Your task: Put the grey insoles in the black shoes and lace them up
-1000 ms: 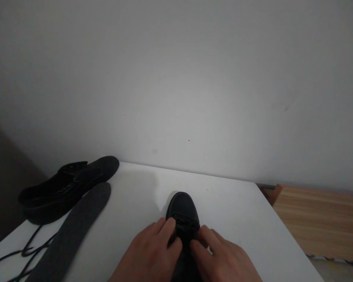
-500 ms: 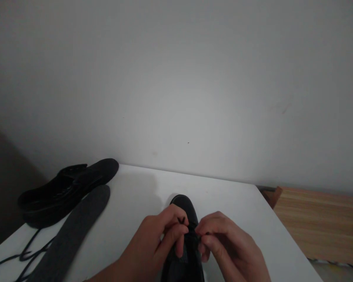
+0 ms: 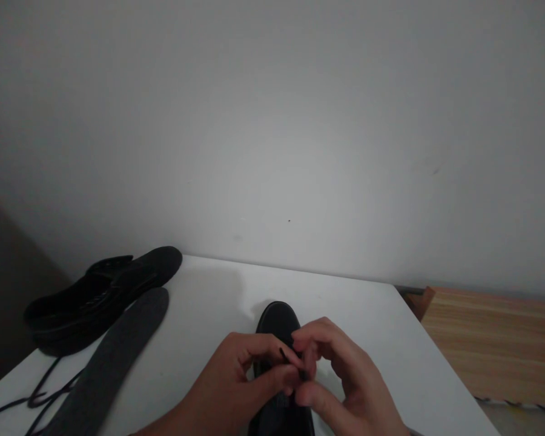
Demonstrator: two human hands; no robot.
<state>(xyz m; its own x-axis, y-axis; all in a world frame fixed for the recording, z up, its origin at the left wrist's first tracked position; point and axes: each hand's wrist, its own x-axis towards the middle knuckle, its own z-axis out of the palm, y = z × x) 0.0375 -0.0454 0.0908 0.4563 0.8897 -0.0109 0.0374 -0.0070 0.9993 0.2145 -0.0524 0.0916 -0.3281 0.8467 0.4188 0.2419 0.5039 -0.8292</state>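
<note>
At bottom centre, the left hand [image 3: 243,375] pinches a dark lace [image 3: 283,353] over the black shoe [image 3: 277,320]; whether the right hand [image 3: 352,381] grips it too, I cannot tell; pinching near the tip probably gives best control

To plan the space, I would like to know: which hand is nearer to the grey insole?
Left. The left hand is to the right of the insole, not touching it; the right hand is farther right, at the middle shoe.
</note>
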